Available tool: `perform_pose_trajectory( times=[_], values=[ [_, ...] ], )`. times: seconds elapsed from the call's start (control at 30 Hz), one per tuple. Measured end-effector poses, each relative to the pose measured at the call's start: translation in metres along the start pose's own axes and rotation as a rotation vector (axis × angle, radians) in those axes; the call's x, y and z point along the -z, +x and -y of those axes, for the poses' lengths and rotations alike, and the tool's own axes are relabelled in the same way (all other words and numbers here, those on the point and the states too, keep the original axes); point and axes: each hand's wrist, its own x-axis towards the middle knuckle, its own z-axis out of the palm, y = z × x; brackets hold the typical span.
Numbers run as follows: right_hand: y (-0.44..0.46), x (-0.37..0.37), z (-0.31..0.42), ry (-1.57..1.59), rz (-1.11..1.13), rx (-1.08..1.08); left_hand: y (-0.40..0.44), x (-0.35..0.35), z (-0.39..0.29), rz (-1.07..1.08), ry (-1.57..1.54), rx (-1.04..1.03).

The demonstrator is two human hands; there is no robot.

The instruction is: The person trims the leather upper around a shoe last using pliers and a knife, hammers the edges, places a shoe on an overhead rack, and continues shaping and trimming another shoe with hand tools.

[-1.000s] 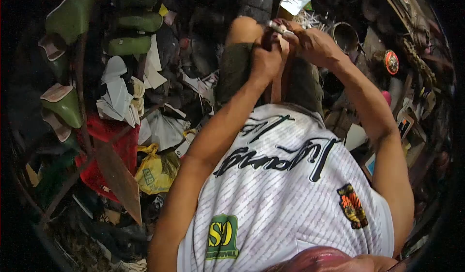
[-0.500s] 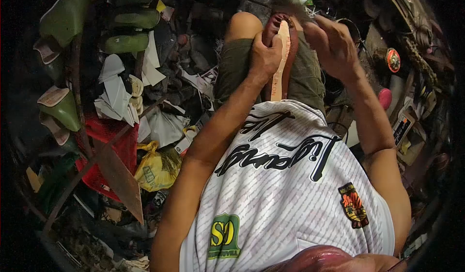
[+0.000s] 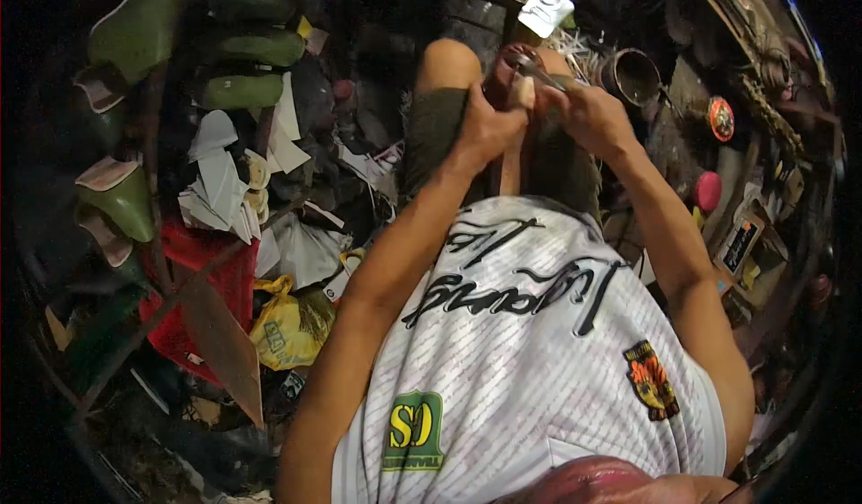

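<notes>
Both forearms reaching forward and converging, left hand [image 3: 492,128] bent at the wrist, fingers wrapped round a reddish-brown shoe piece [image 3: 509,170] between the knees, right hand [image 3: 596,119] angled inward, fingers closed on a metal tool [image 3: 541,75], its head beyond them over the toe

Scene is rather dim, light falls unevenly; lamp itself is not visible. White shirt [image 3: 530,324] is brightest large area, with soft shadows in folds. White square object [image 3: 546,10] shows strong glare. Right hand [image 3: 594,118] and metal tool [image 3: 540,73] look slightly blurred. Wide lens bends edges; corners fall into black, left side murky.
</notes>
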Motion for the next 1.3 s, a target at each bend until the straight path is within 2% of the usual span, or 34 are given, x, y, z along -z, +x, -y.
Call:
perform_pose_trajectory(
  times=[0.03, 0.07, 0.1, 0.13, 0.2, 0.23, 0.27, 0.3, 0.33, 0.37, 0.4, 0.47, 0.5, 0.57, 0.6, 0.67, 0.7, 0.73, 0.8, 0.83, 0.87, 0.93, 0.97, 1.0, 1.07, 1.1, 1.13, 1.2, 1.23, 1.3],
  values=[
    [-0.001, 0.014, 0.003, 0.148, 0.006, -0.062, 0.0, 0.006, 0.009, 0.112, 0.035, -0.024],
    [-0.014, 0.022, 0.002, 0.295, 0.032, -0.148, -0.006, 0.01, 0.016, 0.123, 0.03, 0.003],
    [-0.021, 0.022, -0.006, 0.308, -0.067, -0.067, -0.005, 0.016, 0.021, 0.185, 0.003, -0.092],
    [-0.028, 0.028, -0.005, 0.306, -0.055, -0.07, -0.007, 0.019, 0.025, 0.241, -0.022, -0.187],
    [-0.046, 0.048, 0.006, 0.305, 0.199, -0.184, -0.027, 0.019, 0.01, 0.187, 0.093, -0.132],
    [-0.045, 0.052, 0.001, 0.095, 0.324, -0.107, -0.03, 0.019, 0.012, 0.19, 0.06, -0.181],
    [-0.046, 0.047, 0.001, 0.093, 0.329, -0.107, -0.032, 0.018, 0.014, 0.196, 0.026, -0.234],
    [-0.048, 0.04, -0.001, 0.069, 0.342, -0.013, -0.033, 0.019, 0.015, 0.194, 0.022, -0.231],
    [-0.051, 0.034, -0.003, 0.046, 0.353, 0.082, -0.034, 0.022, 0.018, 0.259, -0.068, -0.134],
    [-0.051, 0.027, -0.005, -0.055, 0.32, 0.144, -0.034, 0.025, 0.019, 0.323, -0.156, -0.038],
    [-0.048, 0.022, -0.006, -0.055, 0.323, 0.145, -0.034, 0.027, 0.023, 0.321, -0.158, -0.036],
    [-0.041, 0.016, -0.004, -0.28, 0.089, 0.377, -0.036, 0.03, 0.027, 0.346, -0.028, -0.18],
    [-0.038, 0.019, -0.002, -0.282, 0.09, 0.379, -0.037, 0.03, 0.029, 0.352, 0.014, -0.23],
    [-0.031, 0.037, 0.01, -0.072, 0.415, 0.112, -0.042, 0.026, 0.016, 0.318, -0.032, -0.053],
    [-0.032, 0.04, 0.008, -0.081, 0.411, 0.115, -0.04, 0.026, 0.017, 0.315, -0.036, -0.063],
    [-0.035, 0.051, 0.004, 0.626, 0.411, -0.134, -0.035, 0.027, 0.012, 0.192, 0.212, -0.133],
    [-0.038, 0.057, 0.004, 0.863, 0.317, -0.144, -0.03, 0.031, 0.009, 0.282, 0.059, -0.177],
    [-0.039, 0.067, 0.007, 0.855, 0.307, -0.14, -0.022, 0.036, 0.006, 0.285, 0.055, -0.19],
    [-0.041, 0.085, 0.011, 1.118, 0.069, -0.125, -0.002, 0.044, 0.006, 0.426, 0.125, -0.241],
    [-0.039, 0.083, 0.012, 1.19, -0.111, -0.131, 0.0, 0.051, -0.019, 0.479, 0.195, -0.258],
    [-0.034, 0.081, 0.021, 1.186, -0.114, -0.143, 0.003, 0.056, -0.036, 0.488, 0.188, -0.253],
    [-0.015, 0.08, 0.041, 1.556, -0.2, 0.086, 0.023, 0.065, -0.057, 0.844, 0.243, -0.232],
    [-0.007, 0.078, 0.021, 1.539, 0.092, 0.268, 0.032, 0.065, -0.051, 0.837, 0.376, -0.181],
    [0.003, 0.064, 0.008, 1.54, 0.095, 0.274, 0.037, 0.068, -0.043, 0.832, 0.38, -0.183],
    [0.02, 0.04, 0.011, 1.673, 0.008, 0.292, 0.024, 0.07, -0.058, 0.863, 0.401, -0.043],
    [0.027, 0.027, 0.011, 1.766, 0.013, 0.24, 0.024, 0.07, -0.057, 0.865, 0.4, -0.036],
    [0.041, 0.019, 0.005, 1.894, 0.22, 0.34, 0.023, 0.068, -0.053, 0.812, 0.424, 0.001],
    [0.057, 0.002, 0.014, 1.818, 0.15, 0.261, 0.022, 0.065, -0.045, 0.753, 0.435, 0.046],
    [0.054, 0.009, 0.037, 1.677, 0.091, 0.141, 0.024, 0.064, -0.041, 0.762, 0.439, -0.016],
    [0.06, 0.001, 0.058, 1.61, -0.024, 0.059, 0.023, 0.063, -0.039, 0.761, 0.439, -0.073]
  ],
)
